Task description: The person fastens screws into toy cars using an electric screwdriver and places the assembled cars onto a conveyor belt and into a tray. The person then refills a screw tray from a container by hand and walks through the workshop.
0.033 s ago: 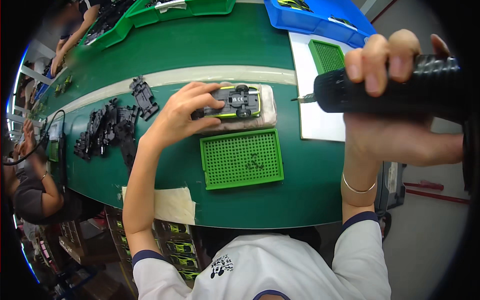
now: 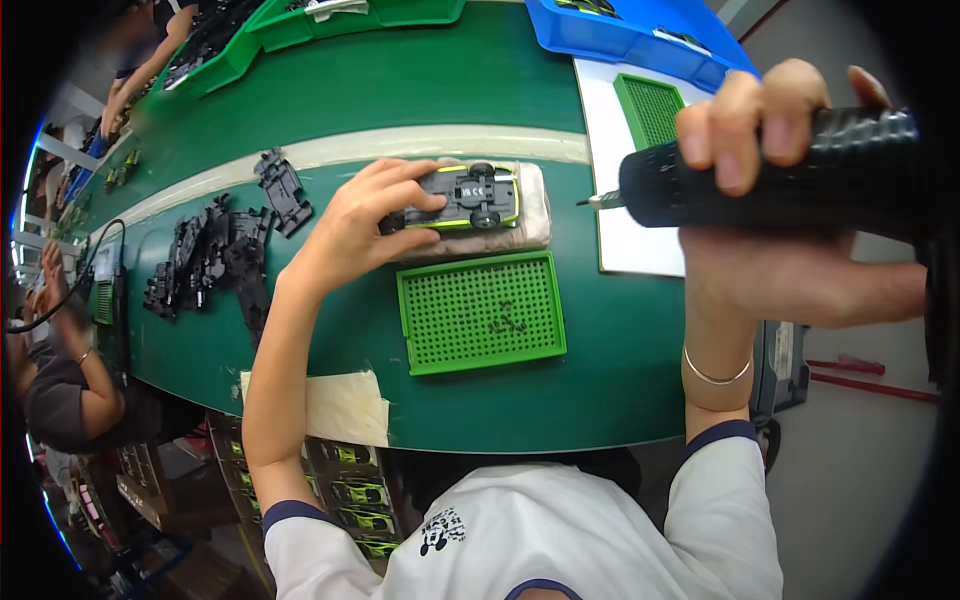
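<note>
A toy car [image 2: 463, 197] with a black underside and yellow-green edges lies wheels-up on a pale padded block [image 2: 536, 210]. My left hand [image 2: 372, 215] grips its left end, fingers along the far side and thumb on the near side. In my right hand [image 2: 770, 190] is a black electric screwdriver [image 2: 660, 186], held level, its thin bit pointing left toward the car and well apart from it. Just nearer than the block sits a green perforated tray [image 2: 430, 318] with several small dark screws [image 2: 508, 318] in it.
Black plastic chassis parts [image 2: 225, 250] are heaped left of my left hand. A white board [image 2: 640, 245] carries another green tray [image 2: 650, 110]; behind it stands a blue bin [image 2: 640, 45]. Green bins [image 2: 365, 22] line the far edge. Other people's arms [image 2: 85, 375] show at left.
The screwdriver and my right hand have shifted very slightly left. My left hand stays on the toy car; the whole view has moved a little.
</note>
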Motion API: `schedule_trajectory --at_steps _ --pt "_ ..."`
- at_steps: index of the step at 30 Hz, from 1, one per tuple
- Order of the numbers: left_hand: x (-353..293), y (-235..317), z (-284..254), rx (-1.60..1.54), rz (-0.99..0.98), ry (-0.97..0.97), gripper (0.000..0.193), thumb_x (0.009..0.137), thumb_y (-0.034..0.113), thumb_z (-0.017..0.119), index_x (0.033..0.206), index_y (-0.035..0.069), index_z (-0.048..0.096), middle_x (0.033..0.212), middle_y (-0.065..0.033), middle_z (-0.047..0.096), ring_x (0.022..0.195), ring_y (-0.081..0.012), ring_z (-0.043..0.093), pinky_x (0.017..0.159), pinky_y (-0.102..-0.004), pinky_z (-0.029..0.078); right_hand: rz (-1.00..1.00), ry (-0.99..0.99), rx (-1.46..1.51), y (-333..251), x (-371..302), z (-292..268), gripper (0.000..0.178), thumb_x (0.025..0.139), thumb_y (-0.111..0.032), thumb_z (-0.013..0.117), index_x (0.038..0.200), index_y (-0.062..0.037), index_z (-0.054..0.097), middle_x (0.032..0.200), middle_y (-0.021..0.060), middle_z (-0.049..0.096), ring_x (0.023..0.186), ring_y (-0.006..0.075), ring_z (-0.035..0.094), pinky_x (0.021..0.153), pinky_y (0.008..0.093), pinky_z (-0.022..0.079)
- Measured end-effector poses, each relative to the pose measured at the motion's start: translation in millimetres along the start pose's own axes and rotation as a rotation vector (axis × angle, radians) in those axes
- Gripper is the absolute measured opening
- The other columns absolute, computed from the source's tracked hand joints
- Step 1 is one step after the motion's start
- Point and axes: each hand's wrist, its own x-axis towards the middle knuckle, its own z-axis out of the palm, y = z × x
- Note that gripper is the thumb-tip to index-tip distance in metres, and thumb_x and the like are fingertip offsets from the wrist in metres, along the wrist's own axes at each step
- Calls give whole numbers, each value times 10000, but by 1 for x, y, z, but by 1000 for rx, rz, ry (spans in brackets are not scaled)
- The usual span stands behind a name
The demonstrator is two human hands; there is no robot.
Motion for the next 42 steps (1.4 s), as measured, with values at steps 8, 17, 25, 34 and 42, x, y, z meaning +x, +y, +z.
schedule_trajectory --at_steps 8,17,25,34,42 --pt "-5 4 11 1 10 63 319 609 61 722 896 26 586 1136 -126 564 999 -290 532 830 -356 442 395 204 -279 32 -72 2 855 678 -793 382 1091 -46 324 642 63 448 478 142 474 445 250 399" --pt "0 21 11 151 117 136 343 594 137 735 912 77 621 1177 -105 537 1115 -290 474 972 -451 308 518 196 -255 39 -89 4 851 663 -788 416 1059 -44 300 644 50 438 479 106 462 460 215 388" --pt "-1 64 31 94 84 76 309 596 249 757 850 123 635 1025 -24 584 1058 -214 503 974 -457 300 413 118 -132 17 -46 21 967 603 -849 334 1175 -74 267 660 57 457 470 135 478 447 264 419" --pt "-8 57 25 -150 96 147 166 645 178 737 765 119 638 850 1 593 883 -172 553 915 -399 320 285 17 -48 25 -24 42 1009 563 -878 279 1203 -98 257 658 56 451 464 144 475 461 272 427" --pt "-7 61 22 -116 55 188 128 652 143 730 737 119 637 798 23 599 835 -151 559 889 -379 338 321 10 -91 29 -20 43 992 560 -877 270 1184 -106 266 657 56 448 457 145 468 474 277 432"
